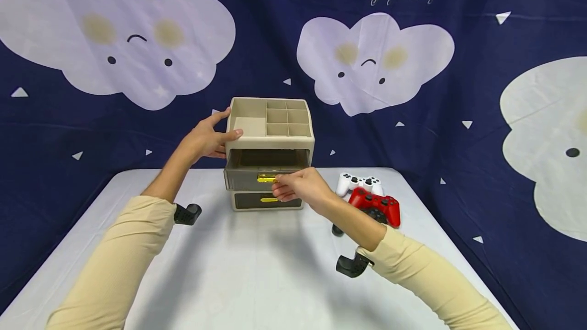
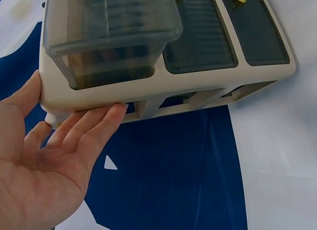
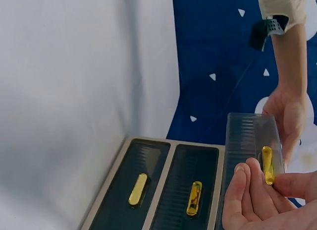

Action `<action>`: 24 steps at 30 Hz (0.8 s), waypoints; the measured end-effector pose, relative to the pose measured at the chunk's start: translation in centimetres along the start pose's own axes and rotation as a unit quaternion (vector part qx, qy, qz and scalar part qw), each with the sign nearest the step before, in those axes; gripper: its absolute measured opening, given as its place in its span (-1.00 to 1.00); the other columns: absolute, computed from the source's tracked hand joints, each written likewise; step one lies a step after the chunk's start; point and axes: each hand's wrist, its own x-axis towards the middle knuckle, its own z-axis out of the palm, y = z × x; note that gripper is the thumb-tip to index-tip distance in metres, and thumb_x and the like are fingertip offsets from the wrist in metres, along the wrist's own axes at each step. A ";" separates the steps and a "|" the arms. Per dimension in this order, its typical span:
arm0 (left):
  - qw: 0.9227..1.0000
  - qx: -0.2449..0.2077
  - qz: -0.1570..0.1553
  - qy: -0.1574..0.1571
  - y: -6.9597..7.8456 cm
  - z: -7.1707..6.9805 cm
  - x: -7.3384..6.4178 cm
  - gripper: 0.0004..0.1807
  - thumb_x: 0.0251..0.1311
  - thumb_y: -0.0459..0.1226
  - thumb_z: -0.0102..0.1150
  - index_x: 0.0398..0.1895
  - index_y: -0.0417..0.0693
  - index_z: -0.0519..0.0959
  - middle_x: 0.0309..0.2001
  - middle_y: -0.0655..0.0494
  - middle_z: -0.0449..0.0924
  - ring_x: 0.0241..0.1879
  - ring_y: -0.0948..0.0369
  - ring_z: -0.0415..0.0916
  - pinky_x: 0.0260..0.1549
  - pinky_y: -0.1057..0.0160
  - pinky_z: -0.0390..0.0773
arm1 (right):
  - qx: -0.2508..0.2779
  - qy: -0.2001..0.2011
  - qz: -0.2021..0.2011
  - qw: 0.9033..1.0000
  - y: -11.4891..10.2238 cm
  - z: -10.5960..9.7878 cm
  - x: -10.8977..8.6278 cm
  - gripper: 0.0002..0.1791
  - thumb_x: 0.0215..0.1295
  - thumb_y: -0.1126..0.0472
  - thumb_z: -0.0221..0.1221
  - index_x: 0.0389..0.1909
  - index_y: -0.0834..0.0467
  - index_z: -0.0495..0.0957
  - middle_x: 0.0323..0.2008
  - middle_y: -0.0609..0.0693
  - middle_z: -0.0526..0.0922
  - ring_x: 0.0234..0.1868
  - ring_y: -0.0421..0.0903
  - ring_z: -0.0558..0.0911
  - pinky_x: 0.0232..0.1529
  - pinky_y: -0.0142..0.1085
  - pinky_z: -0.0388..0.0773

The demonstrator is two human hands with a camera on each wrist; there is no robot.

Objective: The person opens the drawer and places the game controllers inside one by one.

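A cream drawer organizer (image 1: pixel 271 142) stands at the back of the white table, with a divided tray on top. Its clear grey upper drawer (image 1: pixel 245 180) is pulled out. At the drawer's gold handle (image 3: pixel 268 165) my right hand (image 1: pixel 302 186) pinches with thumb and fingers. My left hand (image 1: pixel 207 135) grips the organizer's upper left side, thumb by the top rim and fingers along the side, as the left wrist view also shows. Two lower drawers, one with a gold handle (image 3: pixel 137 189), are closed in the right wrist view. No contents can be made out inside the open drawer.
A white game controller (image 1: pixel 359 183) and a red game controller (image 1: pixel 376 202) lie right of the organizer, with a dark item partly behind my right forearm. A dark blue cloud-patterned cloth (image 1: pixel 266 65) hangs behind the white table (image 1: pixel 257 269).
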 end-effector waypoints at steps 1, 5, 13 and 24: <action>1.000 0.000 0.002 0.000 0.0 0.0 0.0 -0.04 0.41 0.04 0.19 0.66 0.37 -0.21 0.36 -0.39 0.39 0.14 -0.23 0.62 0.12 -0.16 0.62 | 0.001 0.000 0.001 1.000 0.0 0.1 -0.2 -0.69 0.41 0.26 0.21 -0.11 0.48 0.69 -0.42 0.05 0.79 -0.41 -0.13 0.77 -0.18 -0.23 0.77; 1.000 -0.001 0.002 -0.004 0.0 0.0 -0.1 -0.03 0.41 0.04 0.19 0.67 0.36 -0.22 0.35 -0.40 0.40 0.14 -0.23 0.61 0.13 -0.15 0.62 | -0.004 -0.004 0.001 1.000 0.3 0.2 -1.1 -0.68 0.40 0.26 0.21 -0.11 0.49 0.69 -0.41 0.07 0.79 -0.42 -0.17 0.77 -0.16 -0.23 0.77; 1.000 0.000 0.003 -0.002 0.0 -0.1 0.0 -0.04 0.42 0.02 0.19 0.67 0.35 -0.22 0.36 -0.40 0.38 0.15 -0.24 0.61 0.14 -0.17 0.61 | -0.018 -0.008 -0.003 1.000 0.6 0.5 -2.9 -0.69 0.40 0.25 0.21 -0.15 0.47 0.71 -0.41 0.07 0.80 -0.36 -0.11 0.79 -0.16 -0.23 0.76; 1.000 -0.010 0.000 -0.004 0.0 0.0 0.1 -0.04 0.43 0.00 0.18 0.67 0.35 -0.23 0.36 -0.42 0.38 0.16 -0.26 0.59 0.15 -0.17 0.60 | -0.010 -0.011 -0.014 1.000 1.2 0.7 -4.0 -0.67 0.42 0.25 0.19 -0.15 0.50 0.70 -0.40 0.11 0.80 -0.41 -0.19 0.76 -0.14 -0.23 0.76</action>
